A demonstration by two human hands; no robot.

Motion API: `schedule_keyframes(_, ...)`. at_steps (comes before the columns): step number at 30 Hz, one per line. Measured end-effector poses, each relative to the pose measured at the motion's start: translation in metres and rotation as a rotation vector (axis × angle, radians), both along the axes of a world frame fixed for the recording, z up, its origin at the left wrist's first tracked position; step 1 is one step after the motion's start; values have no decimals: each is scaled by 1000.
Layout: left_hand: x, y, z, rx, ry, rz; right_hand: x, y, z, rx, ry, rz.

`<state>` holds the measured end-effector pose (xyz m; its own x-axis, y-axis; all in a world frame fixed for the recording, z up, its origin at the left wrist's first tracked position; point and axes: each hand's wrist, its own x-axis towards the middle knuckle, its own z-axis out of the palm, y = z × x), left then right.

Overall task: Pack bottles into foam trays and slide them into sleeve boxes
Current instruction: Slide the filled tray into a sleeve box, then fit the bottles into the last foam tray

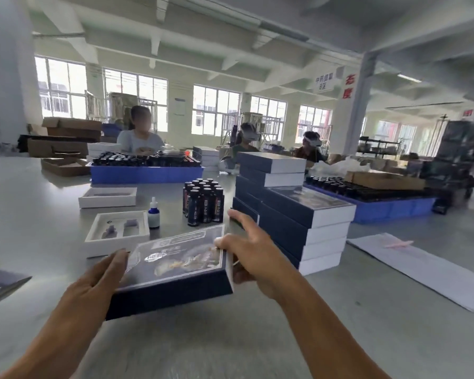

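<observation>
Nearest, a dark blue sleeve box [173, 272] with a glossy printed top is held above the grey table [230, 346], tilted, between two bare hands. The left hand [99, 280] is laid along the box's left end, its fingers only slightly bent against the edge with the thumb over the upper corner. The right hand [253, 258] is set at the right end, where the white edge of the tray inside shows; the thumb is pressed on the top corner, lower fingers are curled round the end, and the index finger is stretched out forward, clear of the box. At the left border, a flat dark sheet [0, 283] is seen in part. Just beyond the box, a white foam tray [115, 232] with grey cut-outs is lying open, with a small white dropper bottle [153, 214] standing beside its right corner. A second open tray [108, 197] is placed further back. Between the trays and the right-hand goods, a cluster of dark bottles [203, 202] is stood upright. To the right, a stack of boxes [307, 231] is piled, with a taller stack [268, 173] behind it, and white paper sheets [427, 272] are spread near the table edge. Further off, two blue crates [145, 173] [389, 209] filled with bottles are set on the table. Beyond them, three seated people [140, 138] are seen, two with headsets, before cardboard cartons [66, 138] and a row of bright windows [216, 110].
</observation>
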<state>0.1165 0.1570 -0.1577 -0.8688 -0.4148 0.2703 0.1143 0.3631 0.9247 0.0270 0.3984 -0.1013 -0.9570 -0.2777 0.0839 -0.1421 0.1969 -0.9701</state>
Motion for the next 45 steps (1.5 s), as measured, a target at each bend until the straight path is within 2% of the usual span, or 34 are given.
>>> schedule_keyframes(2,-9,11,-7,11,31,-49,-3,23,20,-88,31,-151)
schedule_keyframes(6,-20,19,-24,-238,-70,5,-17,85,53,-298,163,-488)
schedule_keyframes(8,-21,20,-24,-267,-82,-10,-27,116,67,-310,247,-641)
schedule_keyframes(13,-23,27,-22,-348,-44,-29,-64,154,75,-208,273,-857)
schedule_keyframes(16,-24,26,-24,-381,-66,-44,-81,155,63,-37,205,-831)
schedule_keyframes(22,-27,25,-24,-458,-115,-80,-82,153,54,275,282,-806)
schedule_keyframes(25,-26,25,-25,-478,-107,-106,-72,150,47,422,458,-964)
schedule_keyframes(27,-26,25,-26,-498,-95,-123,-57,135,45,351,644,-1040)
schedule_keyframes(28,-26,25,-27,-499,-87,-126,-49,121,43,328,726,-984)
schedule_keyframes(30,-26,25,-29,-509,-72,-111,-35,86,32,356,796,-731)
schedule_keyframes(33,-25,26,-31,-553,-54,-96,-21,26,3,458,680,-269)
schedule_keyframes(36,-24,25,-34,-630,-26,-126,-22,-25,-34,660,591,5)
schedule_keyframes(39,-26,22,-38,-650,-32,-139,-32,-63,-60,761,521,150)
schedule_keyframes(42,-35,9,-37,-510,-78,-139,-48,-88,-67,749,498,177)
schedule_keyframes(43,-41,2,-35,-530,-86,-123,-56,-94,-67,737,485,173)
schedule_keyframes(45,-60,-20,-28,-717,-77,2,-73,-106,-65,739,450,163)
